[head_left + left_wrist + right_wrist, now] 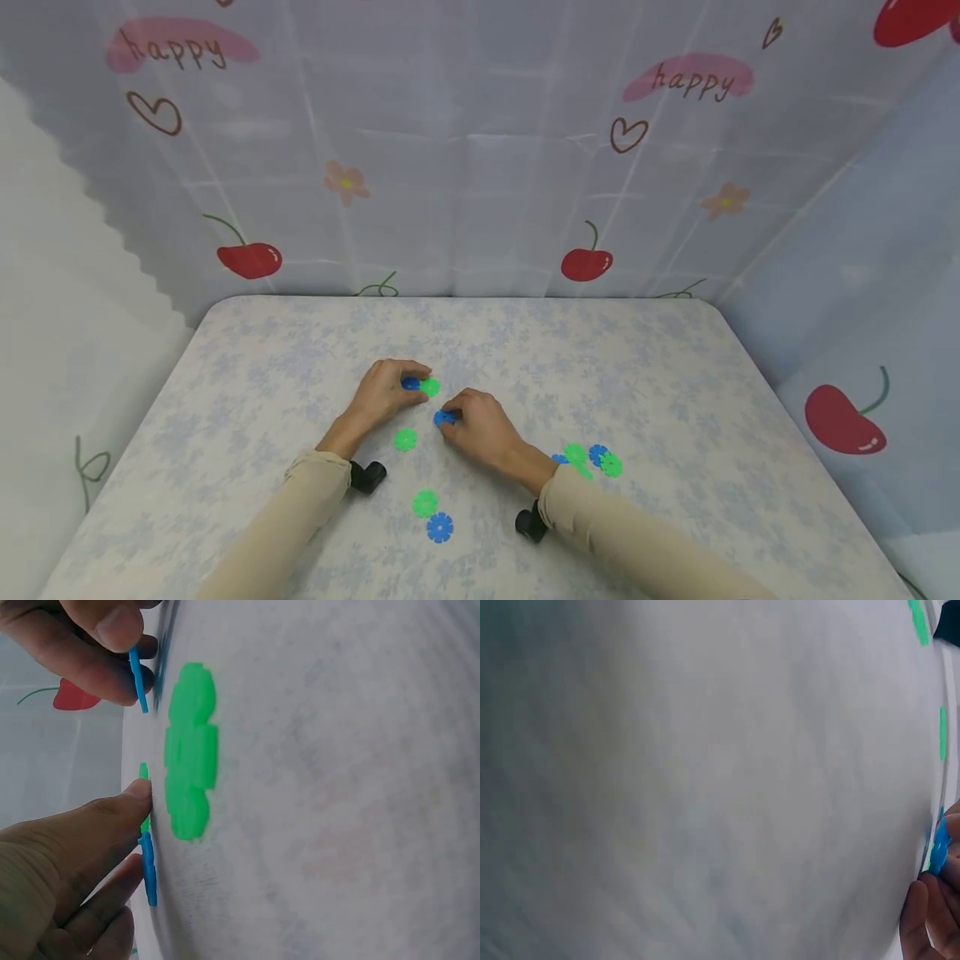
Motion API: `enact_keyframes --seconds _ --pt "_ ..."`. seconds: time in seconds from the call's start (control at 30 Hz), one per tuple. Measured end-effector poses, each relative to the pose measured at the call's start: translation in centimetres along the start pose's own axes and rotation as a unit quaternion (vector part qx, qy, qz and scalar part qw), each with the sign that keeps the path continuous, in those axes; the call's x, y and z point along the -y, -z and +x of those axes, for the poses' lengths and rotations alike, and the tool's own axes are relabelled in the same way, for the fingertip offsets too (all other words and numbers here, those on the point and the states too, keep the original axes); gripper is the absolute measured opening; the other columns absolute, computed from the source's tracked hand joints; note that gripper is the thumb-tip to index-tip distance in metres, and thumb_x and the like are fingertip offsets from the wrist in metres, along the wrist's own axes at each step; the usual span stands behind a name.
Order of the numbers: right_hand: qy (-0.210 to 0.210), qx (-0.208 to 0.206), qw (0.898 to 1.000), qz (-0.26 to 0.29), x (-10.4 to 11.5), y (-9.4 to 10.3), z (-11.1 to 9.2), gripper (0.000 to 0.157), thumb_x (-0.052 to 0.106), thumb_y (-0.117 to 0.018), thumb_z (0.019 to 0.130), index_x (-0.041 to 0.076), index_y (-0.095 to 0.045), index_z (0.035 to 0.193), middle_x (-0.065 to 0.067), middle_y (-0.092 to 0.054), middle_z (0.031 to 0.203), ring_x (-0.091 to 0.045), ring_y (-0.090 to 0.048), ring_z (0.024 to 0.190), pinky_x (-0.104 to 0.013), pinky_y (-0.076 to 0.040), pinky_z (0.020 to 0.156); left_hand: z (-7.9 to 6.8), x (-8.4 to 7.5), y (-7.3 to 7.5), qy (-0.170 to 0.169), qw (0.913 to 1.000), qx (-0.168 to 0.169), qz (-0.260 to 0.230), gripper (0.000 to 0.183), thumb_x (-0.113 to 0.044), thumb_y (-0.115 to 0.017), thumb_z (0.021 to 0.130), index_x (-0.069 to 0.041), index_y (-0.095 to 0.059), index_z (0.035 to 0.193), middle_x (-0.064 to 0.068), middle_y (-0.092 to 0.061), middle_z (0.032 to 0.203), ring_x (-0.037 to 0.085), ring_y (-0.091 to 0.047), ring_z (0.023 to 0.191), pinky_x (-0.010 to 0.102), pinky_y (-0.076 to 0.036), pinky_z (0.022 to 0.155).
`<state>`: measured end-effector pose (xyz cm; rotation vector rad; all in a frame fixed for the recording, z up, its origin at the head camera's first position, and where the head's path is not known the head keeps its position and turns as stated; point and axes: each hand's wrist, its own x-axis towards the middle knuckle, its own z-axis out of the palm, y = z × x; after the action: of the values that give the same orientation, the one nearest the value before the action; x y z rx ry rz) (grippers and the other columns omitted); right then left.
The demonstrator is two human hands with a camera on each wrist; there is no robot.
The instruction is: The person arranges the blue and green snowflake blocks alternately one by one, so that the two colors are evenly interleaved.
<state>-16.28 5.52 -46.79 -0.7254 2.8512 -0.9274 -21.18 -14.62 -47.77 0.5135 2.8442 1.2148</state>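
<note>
My left hand (381, 392) holds a blue notched plastic disc (410, 384) joined edge to edge with a green disc (430, 387), low over the table. In the left wrist view the thumb lies against the green disc (144, 772), and the blue disc (150, 877) extends below it. A short way to the right, my right hand (483, 429) pinches a single blue disc (444, 417) between thumb and fingers; the right wrist view catches this blue disc (940, 846) at its edge. Between the forearms lies a loose green disc (406, 439), large in the left wrist view.
Nearer the front lie a green disc (425, 503) and a blue disc (440, 527). Beside the right forearm is a group of green (575, 453) and blue (597, 454) discs, partly hidden by the sleeve. A printed curtain (465, 208) hangs behind the table (300, 333).
</note>
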Motion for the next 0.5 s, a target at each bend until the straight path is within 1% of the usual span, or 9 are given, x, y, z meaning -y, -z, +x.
enact_keyframes --seconds 0.1,0.2,0.4,0.5 --pt "-0.016 -0.004 1.0 0.003 -0.3 0.0 0.5 0.023 0.018 -0.069 0.092 0.004 -0.074 0.109 -0.007 -0.067 0.104 -0.017 -0.066 0.091 -0.027 -0.054 0.077 0.0 0.0 0.0 -0.002 1.0 0.002 0.0 0.04 -0.009 -0.084 0.077 -0.006 -0.073 0.116 0.007 -0.072 0.111 0.027 -0.065 0.107 0.044 -0.051 0.093" --pt "-0.027 -0.01 1.0 -0.004 -0.6 0.1 0.9 0.022 0.018 -0.068 0.092 0.004 -0.074 0.108 -0.007 -0.067 0.104 -0.017 -0.066 0.091 -0.028 -0.055 0.077 0.0 0.0 0.0 -0.006 1.0 0.005 0.005 0.041 -0.01 -0.084 0.077 -0.006 -0.073 0.117 0.007 -0.072 0.112 0.026 -0.065 0.107 0.043 -0.051 0.094" --pt "-0.024 -0.02 0.999 -0.023 -1.0 0.1 1.8 0.021 0.017 -0.069 0.092 0.002 -0.074 0.106 -0.009 -0.067 0.104 -0.018 -0.066 0.09 -0.028 -0.055 0.076 0.2 0.2 -0.1 0.0 0.9999 0.008 0.014 0.041 -0.011 -0.084 0.078 -0.007 -0.073 0.117 0.005 -0.072 0.112 0.025 -0.065 0.108 0.042 -0.05 0.095" --pt "-0.03 -0.019 0.999 -0.029 -1.0 0.2 2.1 0.021 0.016 -0.069 0.092 0.002 -0.074 0.107 -0.009 -0.067 0.104 -0.018 -0.066 0.09 -0.029 -0.055 0.076 0.1 0.3 -0.1 0.005 0.9998 0.01 0.016 0.042 -0.011 -0.084 0.078 -0.007 -0.072 0.118 0.005 -0.072 0.112 0.026 -0.065 0.108 0.042 -0.05 0.095"
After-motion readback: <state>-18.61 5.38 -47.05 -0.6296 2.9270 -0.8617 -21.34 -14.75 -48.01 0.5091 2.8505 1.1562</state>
